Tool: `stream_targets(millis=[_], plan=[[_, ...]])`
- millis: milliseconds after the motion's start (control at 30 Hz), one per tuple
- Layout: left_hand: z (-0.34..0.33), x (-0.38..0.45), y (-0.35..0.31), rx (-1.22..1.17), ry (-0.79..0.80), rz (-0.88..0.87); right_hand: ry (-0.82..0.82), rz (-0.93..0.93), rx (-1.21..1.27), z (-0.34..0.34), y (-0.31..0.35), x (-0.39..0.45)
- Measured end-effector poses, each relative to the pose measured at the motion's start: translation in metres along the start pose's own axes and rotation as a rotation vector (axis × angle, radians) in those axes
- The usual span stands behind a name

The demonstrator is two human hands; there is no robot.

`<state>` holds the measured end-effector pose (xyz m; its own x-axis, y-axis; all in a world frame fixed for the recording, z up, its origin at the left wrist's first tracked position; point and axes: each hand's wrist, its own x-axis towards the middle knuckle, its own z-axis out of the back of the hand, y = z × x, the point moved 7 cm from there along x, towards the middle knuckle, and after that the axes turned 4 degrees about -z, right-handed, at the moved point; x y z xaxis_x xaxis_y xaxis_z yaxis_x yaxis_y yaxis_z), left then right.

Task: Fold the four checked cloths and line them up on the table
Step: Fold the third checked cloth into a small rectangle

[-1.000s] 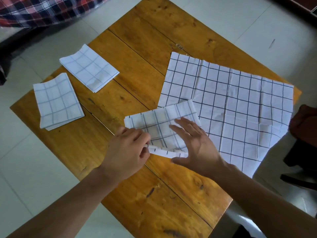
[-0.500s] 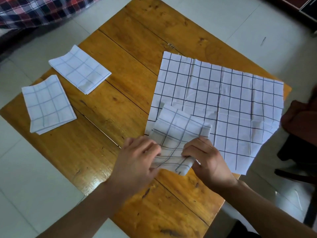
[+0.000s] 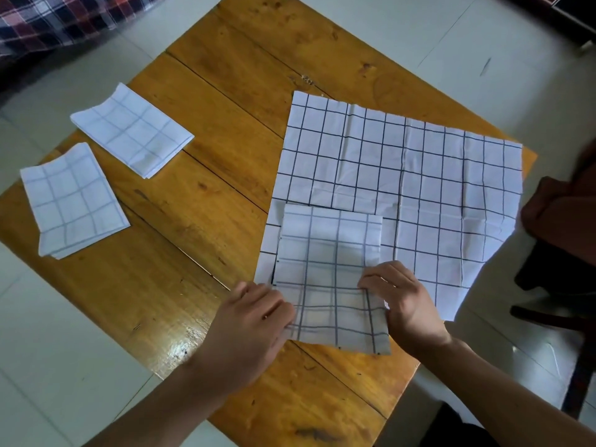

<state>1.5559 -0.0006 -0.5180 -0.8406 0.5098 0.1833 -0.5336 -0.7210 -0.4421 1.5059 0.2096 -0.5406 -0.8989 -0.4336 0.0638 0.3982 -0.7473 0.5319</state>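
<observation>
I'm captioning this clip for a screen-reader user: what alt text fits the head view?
Two bare hands, left hand and right hand, grip a folded checked cloth lying on an unfolded cloth on a wooden table. Two folded cloths lie at left.

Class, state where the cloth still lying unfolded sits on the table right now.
In the head view, the unfolded cloth covers the right half of the wooden table, its right edge overhanging; the cloth being folded lies on its near left corner.
</observation>
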Motion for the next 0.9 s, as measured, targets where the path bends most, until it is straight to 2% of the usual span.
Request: stream_targets(millis=[167, 333, 467, 733, 900], plan=[[-0.017, -0.008, 0.015, -0.068, 0.065, 0.022, 0.043, -0.047, 0.011, -0.007, -0.015, -0.007], [-0.023, -0.008, 0.044, -0.188, 0.118, 0.157, 0.02, -0.075, 0.05, -0.001, -0.014, -0.003], [-0.025, -0.003, 0.05, -0.215, 0.182, 0.169, -0.008, -0.137, 0.059, -0.001, -0.018, -0.004], [-0.027, 0.006, 0.057, -0.275, 0.062, 0.27, -0.055, -0.206, 0.108, 0.001, -0.022, -0.009], [-0.025, 0.016, 0.065, -0.293, 0.017, 0.415, -0.056, -0.238, 0.077, -0.001, -0.029, -0.011]])
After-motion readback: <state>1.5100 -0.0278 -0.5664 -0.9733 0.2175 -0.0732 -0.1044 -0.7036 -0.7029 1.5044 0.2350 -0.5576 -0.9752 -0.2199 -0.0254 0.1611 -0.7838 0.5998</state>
